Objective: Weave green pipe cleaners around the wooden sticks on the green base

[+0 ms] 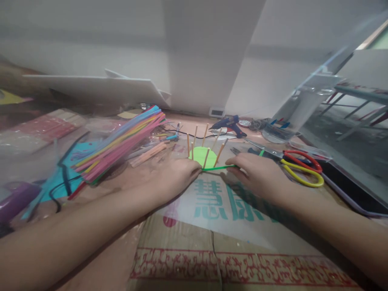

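A bright green disc (202,155) lies on the table with several thin wooden sticks (206,158) standing up around its edge. Along the disc's near side runs a green pipe cleaner (216,167), stretched between both hands. My left hand (178,173) is closed at its left end, close against the disc and the front sticks. To the right, my right hand (257,169) pinches the other end between thumb and fingers. The fingertips of the left hand are partly hidden.
A bundle of coloured pipe cleaners (121,141) lies at the left. Behind the disc sits a blue glue gun (228,126). Scissors with red and yellow handles (303,167), a phone (354,188) and a clear plastic container (281,125) are at the right.
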Demonstrator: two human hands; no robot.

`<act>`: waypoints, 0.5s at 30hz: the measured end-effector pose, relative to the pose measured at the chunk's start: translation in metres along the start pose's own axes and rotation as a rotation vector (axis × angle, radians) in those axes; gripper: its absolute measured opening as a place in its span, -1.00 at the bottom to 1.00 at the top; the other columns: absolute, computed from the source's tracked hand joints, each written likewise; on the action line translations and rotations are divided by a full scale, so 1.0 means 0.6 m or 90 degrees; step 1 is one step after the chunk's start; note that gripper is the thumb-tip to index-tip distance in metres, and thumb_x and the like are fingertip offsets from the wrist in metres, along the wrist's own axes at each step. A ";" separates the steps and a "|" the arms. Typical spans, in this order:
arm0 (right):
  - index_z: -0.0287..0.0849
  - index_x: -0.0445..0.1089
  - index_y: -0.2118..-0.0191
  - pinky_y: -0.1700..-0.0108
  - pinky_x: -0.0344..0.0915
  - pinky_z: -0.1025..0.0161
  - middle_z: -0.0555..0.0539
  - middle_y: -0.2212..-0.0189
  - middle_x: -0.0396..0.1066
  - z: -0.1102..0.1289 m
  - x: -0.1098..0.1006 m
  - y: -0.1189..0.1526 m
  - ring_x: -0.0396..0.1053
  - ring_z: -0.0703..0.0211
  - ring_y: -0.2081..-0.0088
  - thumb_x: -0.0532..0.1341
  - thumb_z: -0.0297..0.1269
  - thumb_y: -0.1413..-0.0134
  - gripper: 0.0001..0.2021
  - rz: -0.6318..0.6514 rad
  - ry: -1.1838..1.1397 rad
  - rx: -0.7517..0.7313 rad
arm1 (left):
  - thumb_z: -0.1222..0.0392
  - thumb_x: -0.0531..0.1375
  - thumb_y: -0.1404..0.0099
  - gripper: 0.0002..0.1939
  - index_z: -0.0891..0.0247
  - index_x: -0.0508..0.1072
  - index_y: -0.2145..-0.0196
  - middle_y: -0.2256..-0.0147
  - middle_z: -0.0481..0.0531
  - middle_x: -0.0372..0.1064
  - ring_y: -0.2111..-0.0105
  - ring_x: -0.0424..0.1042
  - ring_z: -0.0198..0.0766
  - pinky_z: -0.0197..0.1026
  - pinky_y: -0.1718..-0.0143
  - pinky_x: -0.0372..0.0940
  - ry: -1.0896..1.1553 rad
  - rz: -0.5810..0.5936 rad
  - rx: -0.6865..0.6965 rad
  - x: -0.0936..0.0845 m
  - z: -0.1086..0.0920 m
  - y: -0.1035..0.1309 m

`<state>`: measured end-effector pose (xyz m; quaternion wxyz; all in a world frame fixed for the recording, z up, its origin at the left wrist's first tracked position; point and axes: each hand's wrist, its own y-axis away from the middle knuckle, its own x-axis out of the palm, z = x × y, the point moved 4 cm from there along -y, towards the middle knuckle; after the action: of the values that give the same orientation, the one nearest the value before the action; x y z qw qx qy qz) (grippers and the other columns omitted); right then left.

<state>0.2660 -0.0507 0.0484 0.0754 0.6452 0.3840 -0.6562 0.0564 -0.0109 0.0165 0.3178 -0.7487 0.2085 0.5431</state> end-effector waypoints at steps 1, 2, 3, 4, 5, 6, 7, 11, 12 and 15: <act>-0.20 0.43 0.16 0.33 0.15 0.23 -0.07 0.37 0.43 0.001 -0.011 0.000 0.36 0.10 0.33 0.13 -0.36 -0.29 -0.87 -0.006 0.018 -0.023 | 0.09 0.07 -0.44 -0.73 0.14 0.57 0.17 0.22 0.01 0.58 0.29 0.51 -0.16 -0.18 0.35 0.19 0.000 0.000 0.001 -0.001 -0.001 0.000; -0.20 0.44 0.17 0.31 0.14 0.22 -0.08 0.38 0.41 0.004 -0.022 -0.002 0.34 0.09 0.33 0.12 -0.40 -0.29 -0.86 -0.006 0.043 -0.051 | 0.09 0.06 -0.44 -0.72 0.15 0.57 0.21 0.25 0.02 0.58 0.31 0.51 -0.17 -0.19 0.37 0.18 -0.002 0.003 0.000 -0.003 -0.002 -0.001; -0.20 0.45 0.19 0.30 0.13 0.20 -0.09 0.38 0.40 0.009 -0.034 -0.005 0.32 0.08 0.32 0.11 -0.44 -0.28 -0.84 -0.002 0.071 -0.081 | 0.08 0.06 -0.44 -0.70 0.17 0.57 0.25 0.28 0.02 0.57 0.33 0.50 -0.17 -0.19 0.38 0.16 -0.005 0.008 -0.005 -0.004 -0.003 -0.001; -0.21 0.45 0.21 0.28 0.12 0.18 -0.10 0.37 0.40 0.016 -0.048 -0.010 0.30 0.06 0.31 0.11 -0.47 -0.26 -0.83 0.006 0.100 -0.110 | 0.08 0.05 -0.44 -0.69 0.18 0.57 0.28 0.31 0.03 0.57 0.35 0.49 -0.17 -0.19 0.40 0.14 -0.006 0.012 -0.012 -0.005 -0.003 -0.001; -0.21 0.46 0.22 0.27 0.11 0.16 -0.11 0.36 0.40 0.024 -0.062 -0.017 0.29 0.05 0.30 0.11 -0.49 -0.25 -0.83 0.014 0.129 -0.132 | 0.07 0.05 -0.44 -0.68 0.19 0.57 0.30 0.32 0.03 0.56 0.36 0.48 -0.17 -0.19 0.41 0.13 -0.004 0.013 -0.017 -0.006 -0.004 -0.001; -0.21 0.46 0.24 0.26 0.10 0.15 -0.12 0.36 0.39 0.033 -0.076 -0.024 0.28 0.03 0.29 0.12 -0.50 -0.23 -0.84 0.021 0.156 -0.149 | 0.08 0.04 -0.44 -0.67 0.18 0.57 0.29 0.32 0.04 0.56 0.36 0.48 -0.17 -0.19 0.41 0.13 0.002 0.014 -0.019 -0.008 -0.005 -0.001; -0.20 0.45 0.26 0.25 0.09 0.14 -0.12 0.36 0.39 0.041 -0.091 -0.033 0.26 0.03 0.29 0.14 -0.48 -0.23 -0.85 0.026 0.183 -0.159 | 0.08 0.03 -0.45 -0.67 0.18 0.57 0.28 0.31 0.03 0.56 0.35 0.48 -0.17 -0.19 0.40 0.13 0.010 0.012 -0.015 -0.009 -0.007 -0.001; -0.19 0.44 0.33 0.23 0.07 0.11 -0.13 0.38 0.40 0.071 -0.133 -0.076 0.25 0.02 0.29 0.19 -0.45 -0.19 -0.89 0.056 0.260 -0.194 | 0.09 0.02 -0.46 -0.67 0.19 0.56 0.26 0.28 0.05 0.56 0.32 0.48 -0.17 -0.19 0.38 0.14 0.017 0.000 0.008 -0.015 -0.012 0.001; -0.19 0.44 0.34 0.23 0.07 0.10 -0.14 0.38 0.41 0.073 -0.137 -0.089 0.26 0.02 0.29 0.19 -0.46 -0.19 -0.89 0.067 0.267 -0.206 | 0.09 0.02 -0.45 -0.66 0.20 0.56 0.29 0.30 0.06 0.56 0.34 0.48 -0.17 -0.19 0.39 0.13 0.008 -0.001 0.003 -0.015 -0.012 0.001; -0.17 0.44 0.38 0.27 0.09 0.12 -0.12 0.40 0.43 0.065 -0.129 -0.132 0.28 0.05 0.31 0.19 -0.47 -0.19 -0.85 0.119 0.263 -0.242 | 0.12 0.02 -0.44 -0.67 0.22 0.53 0.34 0.35 0.06 0.55 0.39 0.47 -0.17 -0.19 0.42 0.11 -0.021 0.010 -0.006 -0.015 -0.012 0.000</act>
<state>0.2001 -0.0500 0.1454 0.1749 0.7718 0.4462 -0.4179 0.0584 -0.0162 0.0268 0.3139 -0.7392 0.2065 0.5589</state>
